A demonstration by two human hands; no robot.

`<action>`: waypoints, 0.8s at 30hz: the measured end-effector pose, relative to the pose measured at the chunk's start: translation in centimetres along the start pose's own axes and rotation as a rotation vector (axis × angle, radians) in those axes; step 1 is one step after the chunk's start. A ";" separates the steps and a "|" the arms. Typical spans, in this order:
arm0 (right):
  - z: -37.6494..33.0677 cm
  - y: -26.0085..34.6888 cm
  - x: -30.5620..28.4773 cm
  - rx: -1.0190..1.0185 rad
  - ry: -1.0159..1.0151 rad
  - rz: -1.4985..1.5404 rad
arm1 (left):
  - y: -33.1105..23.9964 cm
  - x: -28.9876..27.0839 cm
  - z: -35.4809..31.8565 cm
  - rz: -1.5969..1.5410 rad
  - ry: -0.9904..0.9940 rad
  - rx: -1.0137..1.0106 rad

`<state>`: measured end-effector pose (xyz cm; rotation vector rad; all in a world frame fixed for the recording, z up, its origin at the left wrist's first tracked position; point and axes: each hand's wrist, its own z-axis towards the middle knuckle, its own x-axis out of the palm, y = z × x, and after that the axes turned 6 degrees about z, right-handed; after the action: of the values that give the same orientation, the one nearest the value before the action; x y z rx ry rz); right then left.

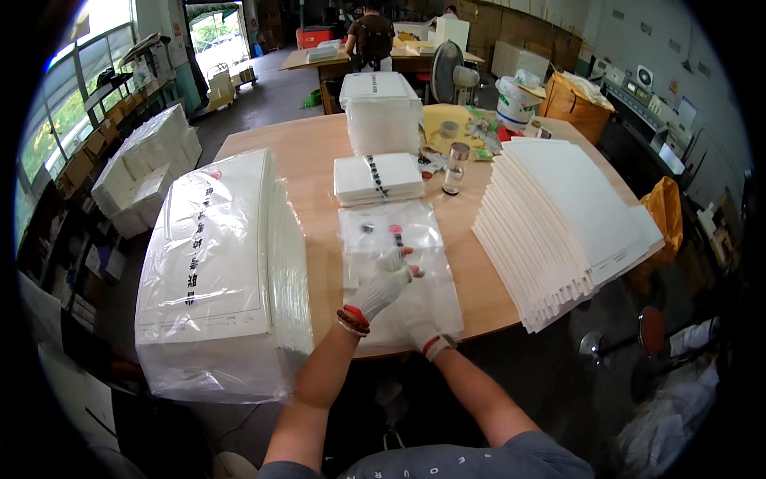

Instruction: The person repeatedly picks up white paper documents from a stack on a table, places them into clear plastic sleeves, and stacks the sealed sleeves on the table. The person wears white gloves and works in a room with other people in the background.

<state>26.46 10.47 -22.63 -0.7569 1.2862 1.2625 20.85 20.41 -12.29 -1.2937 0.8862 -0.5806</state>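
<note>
A flat clear plastic bag (443, 279) with small dark and red marks lies in front of me at the table edge; whether it is one bag or a stack, I cannot tell. My left hand (381, 289), in a white glove with bare fingertips, rests over its middle, thumb and finger apart and pointing right. My right hand (420, 326), also gloved, is at the bag's near edge; its fingers are blurred behind or under the film. Just beyond lies a low stack of white printed sheets (399, 172) with a dark line of print.
A tall stack of bagged white sheets (215, 239) stands left, and a fanned stack of white folders (550, 215) right. Further back are a wrapped stack (384, 124), a glass jar (456, 169), a fan (448, 72) and a white bucket (516, 104). A person (371, 36) stands at another table.
</note>
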 end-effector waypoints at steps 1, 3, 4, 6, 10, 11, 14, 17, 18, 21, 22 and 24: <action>-1.2 0.5 -0.1 0.051 0.035 -0.054 | 1.7 0.6 0.2 0.092 0.033 0.055; -4.8 -0.3 -1.4 -0.034 -0.021 0.346 | 2.2 1.2 -1.1 0.399 0.000 0.095; -6.3 -1.0 -2.8 -0.082 -0.060 0.538 | 2.6 1.2 -2.3 0.510 -0.034 0.155; -9.7 -0.9 -10.2 -0.098 -0.182 0.723 | 1.0 1.1 -4.8 0.759 -0.153 0.302; -15.4 -5.1 -23.8 -0.022 -0.538 0.176 | -2.5 -0.1 -8.2 0.965 -0.518 0.693; -15.3 -6.7 -26.9 -0.181 -0.678 -0.382 | -2.7 0.3 -8.5 0.884 -0.479 0.641; -15.8 -12.2 -30.7 0.015 -0.629 -0.297 | -3.4 1.3 -9.9 0.672 -0.369 0.603; -16.1 -16.7 -32.5 0.063 -0.463 -0.108 | -6.0 2.3 -11.7 0.559 -0.162 0.617; -15.8 -16.9 -33.2 0.095 -0.438 0.001 | -6.0 2.8 -12.1 0.493 -0.094 0.583; -15.6 -17.2 -35.3 0.004 -0.412 -0.076 | -7.5 5.8 -12.8 0.280 0.223 0.421; -15.0 -16.4 -35.4 0.020 -0.444 -0.064 | -8.0 6.6 -12.8 0.087 0.341 0.340; -14.9 -13.9 -35.3 -0.079 -0.518 -0.172 | -9.3 9.0 -12.2 -0.477 0.552 0.114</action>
<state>41.67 -15.42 4.94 -0.5328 0.7401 1.2668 16.87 4.39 -5.69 -1.2632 0.9701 -1.3920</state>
